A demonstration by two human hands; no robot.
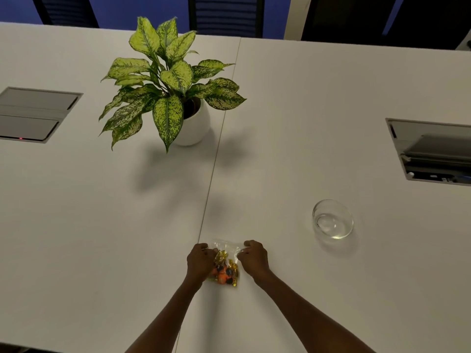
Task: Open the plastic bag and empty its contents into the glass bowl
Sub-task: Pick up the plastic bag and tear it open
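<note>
Clear plastic bag (225, 261) of gold and orange wrapped sweets, resting on the white counter (102, 225); top corners pinched by closed left hand (201, 258) and right hand (253, 257). Empty clear glass bowl (332, 219) set well apart, to the right.

no readable text, labels, brands or numbers anywhere

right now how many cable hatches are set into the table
2. One hatch sits at the left edge, beyond the plant; the other hatch is at the right edge, beyond the glass bowl. More may lie outside the view.
</note>
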